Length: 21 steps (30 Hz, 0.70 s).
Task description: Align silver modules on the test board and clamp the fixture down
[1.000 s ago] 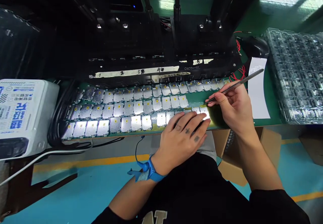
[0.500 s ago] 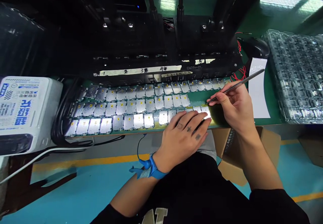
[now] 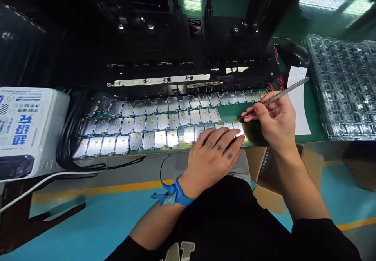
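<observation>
My left hand [image 3: 213, 155] lies palm down over the right end of the front row of silvery circuit boards [image 3: 160, 139], its fingers stretched out and slightly apart. A blue wrist strap [image 3: 183, 196] circles that wrist. Between the thumb and fingers of my right hand [image 3: 276, 125] is a pair of slim metal tweezers [image 3: 289, 90], slanting down to the left. Their tip is close to a yellowish strip [image 3: 251, 129] just beyond my left fingertips. Some boards are hidden under my left hand. Most visible boards carry a small yellow mark.
Behind the boards stands a black machine [image 3: 164, 57] with numbered tape. A white box-shaped device [image 3: 44, 108] and black cables [image 3: 66, 139] are at left. At right lie a paper strip [image 3: 301, 116], a mouse [image 3: 295, 55] and clear trays [image 3: 346, 88]. A cardboard box [image 3: 267, 198] stands below.
The view has shifted slightly left. The tweezers have turned a little in my right hand and show a broader, brighter side. My left hand stays in place on the boards.
</observation>
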Tool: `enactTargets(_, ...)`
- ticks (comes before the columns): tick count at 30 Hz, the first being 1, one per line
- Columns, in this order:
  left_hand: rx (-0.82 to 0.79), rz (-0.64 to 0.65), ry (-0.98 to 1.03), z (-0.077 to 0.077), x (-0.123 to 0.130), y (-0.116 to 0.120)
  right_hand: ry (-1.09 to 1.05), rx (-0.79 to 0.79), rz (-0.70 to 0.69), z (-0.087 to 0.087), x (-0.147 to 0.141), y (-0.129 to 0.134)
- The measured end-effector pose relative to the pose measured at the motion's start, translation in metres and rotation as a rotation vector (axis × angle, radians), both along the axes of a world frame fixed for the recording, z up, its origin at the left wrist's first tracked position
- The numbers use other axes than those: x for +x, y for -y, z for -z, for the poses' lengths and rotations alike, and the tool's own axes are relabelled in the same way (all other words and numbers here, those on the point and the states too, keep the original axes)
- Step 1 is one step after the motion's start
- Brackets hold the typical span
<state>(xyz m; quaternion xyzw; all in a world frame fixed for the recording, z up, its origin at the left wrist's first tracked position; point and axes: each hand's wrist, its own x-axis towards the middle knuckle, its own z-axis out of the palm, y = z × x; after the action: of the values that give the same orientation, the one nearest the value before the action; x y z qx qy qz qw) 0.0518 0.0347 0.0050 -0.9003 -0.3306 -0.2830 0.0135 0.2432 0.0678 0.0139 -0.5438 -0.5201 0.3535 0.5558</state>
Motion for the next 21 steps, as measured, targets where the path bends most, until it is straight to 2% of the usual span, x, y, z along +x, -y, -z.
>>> enactTargets(4,0.003,-0.002,-0.009,0.001,-0.001,0.000,-0.028,0.021,0.003,0.000,0.002,-0.002)
enactTargets(11,0.006,0.004,-0.010,0.000,-0.001,0.000,-0.074,-0.009,0.048,-0.015,-0.001,0.013)
enactTargets(21,0.002,0.006,0.005,0.000,0.000,-0.001,-0.031,-0.083,-0.013,-0.002,0.002,0.007)
